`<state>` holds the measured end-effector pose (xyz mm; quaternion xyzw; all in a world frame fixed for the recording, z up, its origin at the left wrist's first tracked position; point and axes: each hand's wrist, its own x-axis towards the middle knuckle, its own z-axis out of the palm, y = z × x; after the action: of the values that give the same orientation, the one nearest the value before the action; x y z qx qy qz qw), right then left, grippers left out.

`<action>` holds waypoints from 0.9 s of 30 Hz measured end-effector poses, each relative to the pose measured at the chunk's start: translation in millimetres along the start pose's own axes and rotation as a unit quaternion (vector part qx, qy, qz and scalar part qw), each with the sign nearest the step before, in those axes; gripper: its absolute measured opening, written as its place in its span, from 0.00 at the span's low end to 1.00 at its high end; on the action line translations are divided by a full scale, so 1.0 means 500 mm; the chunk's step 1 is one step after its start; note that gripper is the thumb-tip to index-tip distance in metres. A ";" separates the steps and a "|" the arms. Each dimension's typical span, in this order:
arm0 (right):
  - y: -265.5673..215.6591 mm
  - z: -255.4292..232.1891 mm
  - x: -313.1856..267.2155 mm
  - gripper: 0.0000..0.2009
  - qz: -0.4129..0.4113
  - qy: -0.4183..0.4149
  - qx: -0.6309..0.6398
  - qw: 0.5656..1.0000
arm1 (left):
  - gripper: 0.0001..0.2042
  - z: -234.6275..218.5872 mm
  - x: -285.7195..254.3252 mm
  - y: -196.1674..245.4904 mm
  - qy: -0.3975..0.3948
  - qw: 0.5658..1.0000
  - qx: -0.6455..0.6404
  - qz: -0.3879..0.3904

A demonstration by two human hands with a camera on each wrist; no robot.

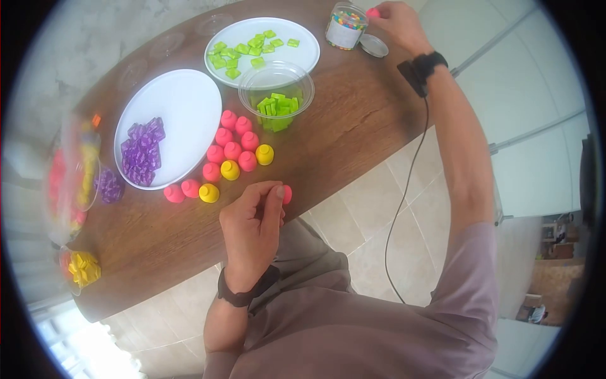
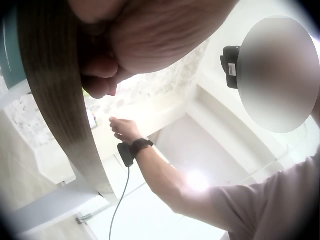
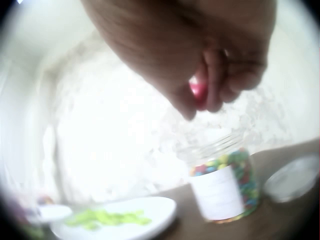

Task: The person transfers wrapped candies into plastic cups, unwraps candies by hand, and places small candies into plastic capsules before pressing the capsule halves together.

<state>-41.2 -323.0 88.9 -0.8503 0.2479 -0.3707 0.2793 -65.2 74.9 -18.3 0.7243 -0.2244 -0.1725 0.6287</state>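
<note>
My right hand pinches a small pink piece beside the rim of an uncapped clear jar at the table's far right. In the right wrist view that hand hangs above the jar, which is full of small multicoloured candies and has a white label. The jar's lid lies next to it. Close to my body, my left hand pinches a small pink bottle-shaped container between thumb and fingers, which partly hide it. Several pink bottle-shaped containers and 3 yellow ones stand on the table.
One white plate bears green wrapped sweets, another purple ones. A clear tub of green sweets overlaps the first plate. Bagged colourful items and a yellow-filled tub stand at the left. A cable hangs from my right wrist.
</note>
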 end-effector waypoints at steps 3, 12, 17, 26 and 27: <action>0.024 0.017 0.077 0.13 -0.057 -0.123 -0.242 0.961 | 0.07 -0.003 -0.001 -0.006 -0.003 1.000 0.000 0.030; 0.021 0.021 0.062 0.13 -0.126 -0.126 -0.375 0.910 | 0.07 -0.005 -0.002 -0.006 -0.007 0.999 -0.010 0.036; 0.023 0.031 -0.019 0.20 -0.101 -0.109 -0.161 0.976 | 0.06 -0.002 0.004 -0.023 0.009 0.998 -0.034 0.058; -0.124 0.044 -0.419 0.14 -0.194 -0.345 0.008 0.918 | 0.06 -0.010 0.004 -0.013 0.031 0.994 -0.107 0.013; -0.139 0.059 -0.434 0.14 -0.213 -0.347 0.026 0.913 | 0.06 -0.010 0.004 -0.014 0.021 0.994 -0.110 0.011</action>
<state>-134.4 -127.6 11.1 -0.9506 -0.0614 -0.1093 0.2840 -60.3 78.7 -24.3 0.6515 -0.1986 -0.1746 0.7111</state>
